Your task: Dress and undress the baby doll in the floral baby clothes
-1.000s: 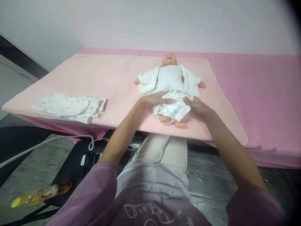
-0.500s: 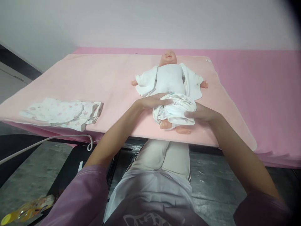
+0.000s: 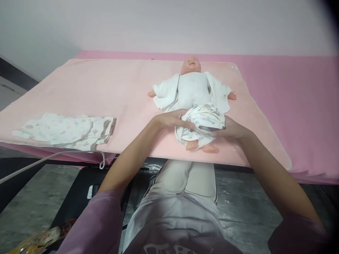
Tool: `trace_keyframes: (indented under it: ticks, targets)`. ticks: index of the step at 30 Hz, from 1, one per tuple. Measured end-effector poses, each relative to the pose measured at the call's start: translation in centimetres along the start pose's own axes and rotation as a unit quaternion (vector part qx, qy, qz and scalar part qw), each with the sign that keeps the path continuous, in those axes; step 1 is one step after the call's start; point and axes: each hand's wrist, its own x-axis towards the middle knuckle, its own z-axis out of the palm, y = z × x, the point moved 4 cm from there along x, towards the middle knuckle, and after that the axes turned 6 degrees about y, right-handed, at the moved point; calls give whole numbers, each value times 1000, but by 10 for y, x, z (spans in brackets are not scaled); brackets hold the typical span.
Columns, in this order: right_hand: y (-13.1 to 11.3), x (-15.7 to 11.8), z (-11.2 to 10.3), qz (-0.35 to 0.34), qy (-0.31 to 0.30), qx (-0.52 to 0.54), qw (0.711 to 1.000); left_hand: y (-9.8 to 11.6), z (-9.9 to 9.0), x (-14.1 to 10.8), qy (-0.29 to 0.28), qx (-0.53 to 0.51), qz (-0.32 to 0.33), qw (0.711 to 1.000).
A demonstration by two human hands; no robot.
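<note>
A baby doll (image 3: pixel 191 66) lies on its back with its head away from me, in an open white jacket (image 3: pixel 167 92) over a white body. Bunched around its lower legs are patterned white baby pants (image 3: pixel 205 114), and its feet stick out at the near end. My left hand (image 3: pixel 176 119) grips the pants from the left, thumb laid across the cloth. From the right, my right hand (image 3: pixel 229 128) holds the other side of the same cloth, thumb on top and fingers partly hidden.
Folded patterned baby clothes (image 3: pixel 71 128) lie at the left of the peach mat (image 3: pixel 119 84). Beneath is a pink table cover (image 3: pixel 299 106). A white cable (image 3: pixel 66 153) loops by the front edge. Below left are a dark chair (image 3: pixel 76 190) and a yellow package (image 3: pixel 37 241).
The pants' cloth has shifted between my hands, and a dark gap now shows in its folds. My thumbs have moved closer together across it. The view has tilted slightly.
</note>
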Motion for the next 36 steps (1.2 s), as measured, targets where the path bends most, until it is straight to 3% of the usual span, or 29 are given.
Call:
trace_keyframes:
  ticks: [2,5,10,14,16,19,23,28,32,36]
  targets:
    - [-4,-3,5,8,25,-23,999,5,3,-3,7,-15,-12,1000]
    - [-11,-13,11,-11,153,-85,985,18,14,-7,16,-11,-26,999]
    - [-20,-58,45,-36,368,-213,904,34,39,-5,92,140,-35,985]
    - [-7,-102,89,7,440,-259,860,36,58,0,37,281,-8,959]
    - [6,-118,101,27,476,-272,836,35,67,2,15,338,-11,941]
    - [22,-130,102,17,521,-293,802,35,79,4,20,393,-33,919]
    - [23,-130,89,-26,522,-351,777,34,95,7,24,437,-39,898]
    - [23,-128,75,29,467,-355,809,34,99,4,47,472,-21,880]
    - [30,-126,62,56,427,-270,861,31,92,-2,77,418,-6,905]
    - [33,-113,52,3,350,-168,922,24,83,-9,139,324,22,936]
